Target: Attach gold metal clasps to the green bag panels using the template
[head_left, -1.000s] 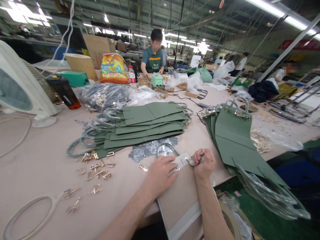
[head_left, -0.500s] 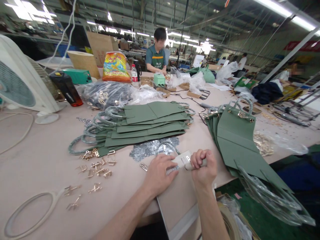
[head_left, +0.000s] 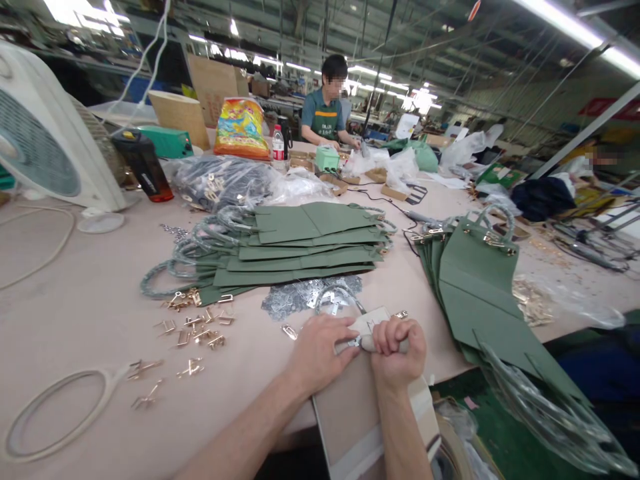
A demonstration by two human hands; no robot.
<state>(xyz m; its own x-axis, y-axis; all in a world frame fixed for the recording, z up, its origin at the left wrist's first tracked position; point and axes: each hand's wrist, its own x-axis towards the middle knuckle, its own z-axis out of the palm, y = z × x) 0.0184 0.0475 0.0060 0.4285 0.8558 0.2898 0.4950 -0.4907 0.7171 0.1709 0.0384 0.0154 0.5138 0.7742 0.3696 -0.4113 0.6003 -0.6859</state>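
A beige-lined panel (head_left: 349, 407) lies at the table's front edge, a wrapped handle loop at its far end. My left hand (head_left: 320, 350) presses on its upper left part, thumb and fingers close to a small metal plate (head_left: 354, 341). My right hand (head_left: 399, 343) is closed in a fist round a tool with a pale rounded handle (head_left: 369, 343), now against that plate. The tool's tip is too small to make out. Beyond the hands lies a heap of flat metal plates (head_left: 290, 298). Gold-coloured metal fittings (head_left: 200, 330) are scattered to the left.
Stacked green panels (head_left: 300, 257) with wrapped handles lie beyond the hands; more green panels (head_left: 475, 287) hang over the right edge. A white fan (head_left: 45, 133), dark bottle (head_left: 143, 167) and white ring (head_left: 55, 413) stand or lie left. Across the table a person (head_left: 324, 110) works.
My right hand has moved left and slightly down, bringing the tool from the panel's right side to the metal plate near my left fingers. A gold fitting now shows beyond my right hand.
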